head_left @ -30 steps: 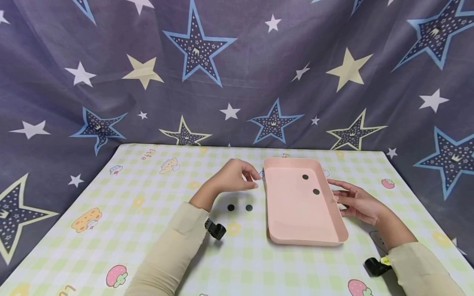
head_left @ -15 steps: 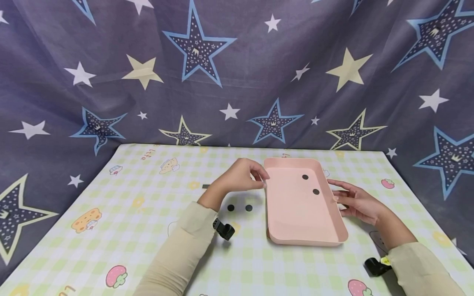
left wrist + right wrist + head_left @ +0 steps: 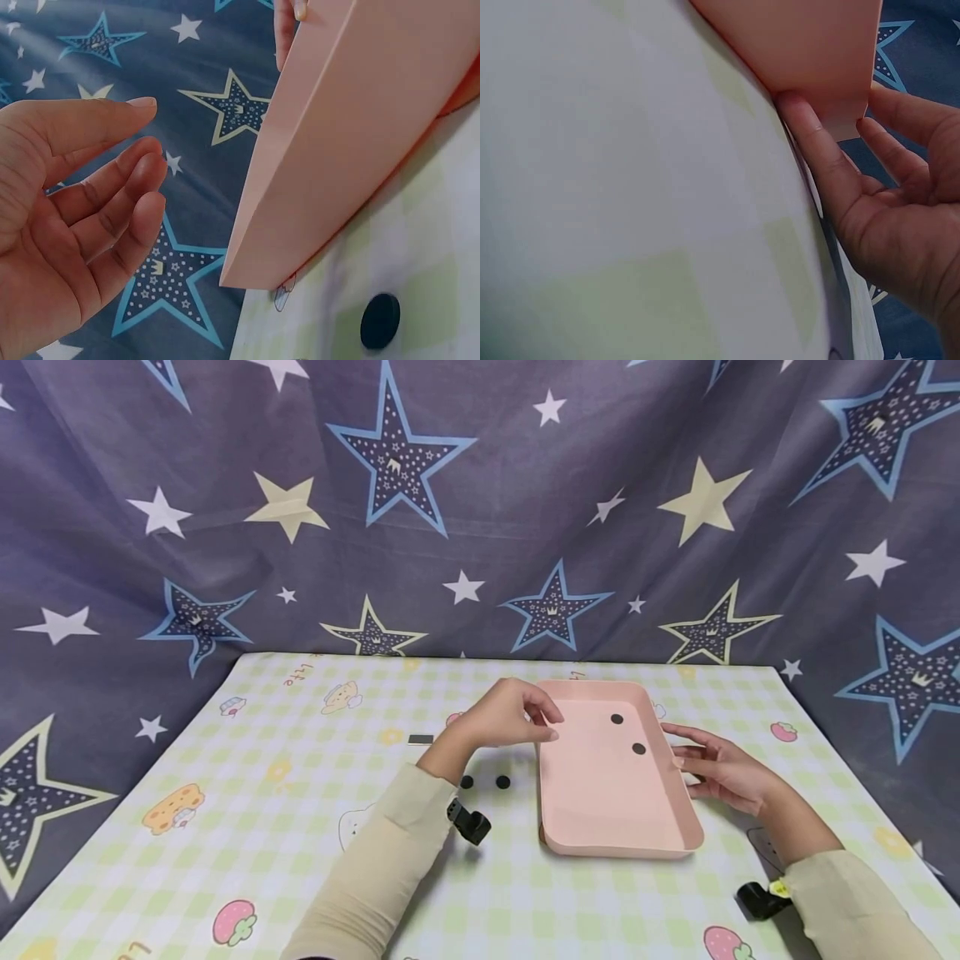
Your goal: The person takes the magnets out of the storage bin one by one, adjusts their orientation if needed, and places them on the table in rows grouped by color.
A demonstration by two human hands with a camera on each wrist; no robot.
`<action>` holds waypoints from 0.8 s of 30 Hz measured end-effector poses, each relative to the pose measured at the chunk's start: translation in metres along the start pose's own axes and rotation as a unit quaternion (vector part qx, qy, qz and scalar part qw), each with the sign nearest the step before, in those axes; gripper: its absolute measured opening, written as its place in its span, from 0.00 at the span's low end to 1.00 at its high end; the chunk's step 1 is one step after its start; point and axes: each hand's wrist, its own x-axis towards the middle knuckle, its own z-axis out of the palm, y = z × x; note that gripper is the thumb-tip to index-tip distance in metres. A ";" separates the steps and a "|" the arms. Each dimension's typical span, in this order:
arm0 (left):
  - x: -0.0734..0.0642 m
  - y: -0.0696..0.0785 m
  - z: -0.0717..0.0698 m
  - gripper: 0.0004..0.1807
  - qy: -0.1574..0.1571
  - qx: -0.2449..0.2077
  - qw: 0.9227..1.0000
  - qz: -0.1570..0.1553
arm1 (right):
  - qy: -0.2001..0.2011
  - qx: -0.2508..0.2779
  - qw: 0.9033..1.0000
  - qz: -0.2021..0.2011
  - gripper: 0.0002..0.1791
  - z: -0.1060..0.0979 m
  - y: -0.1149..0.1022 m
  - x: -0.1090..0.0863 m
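Note:
A shallow pink tray lies on the checked tablecloth, with two small black discs inside. My left hand hovers over the tray's left rim, thumb and fingers loosely bent. In the left wrist view a gap shows between that thumb and the fingers, and no object appears in the hand. My right hand touches the tray's right side wall with its fingertips. The right wrist view shows one fingertip low against the pink wall, others at its corner edge.
Two more black discs lie on the tablecloth left of the tray, one partly behind the left cuff. A small dark rectangle sits left of the left wrist. A starry curtain hangs behind the table.
My left hand has moved right, from beside the tray to over its left rim. The dark rectangle has come into view behind the wrist. My right hand and the tray stay put.

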 end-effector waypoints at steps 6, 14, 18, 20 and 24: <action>0.008 0.005 0.003 0.07 -0.008 -0.015 1.000 -0.010 | -0.001 0.003 1.000 0.000 0.31 0.000 0.000 0.000; 0.018 0.006 0.008 0.07 -0.004 -0.007 1.000 -0.012 | -0.004 0.000 1.000 0.002 0.31 -0.001 0.001 0.001; 0.023 0.006 0.011 0.07 -0.005 -0.014 1.000 -0.006 | -0.002 -0.005 1.000 0.002 0.31 -0.002 0.001 0.001; 0.026 0.006 0.013 0.07 -0.006 -0.015 1.000 -0.006 | -0.002 -0.005 1.000 0.002 0.31 -0.002 0.002 0.001; 0.032 0.008 0.016 0.07 -0.009 -0.010 1.000 -0.011 | -0.004 -0.007 1.000 0.000 0.32 -0.003 0.003 0.001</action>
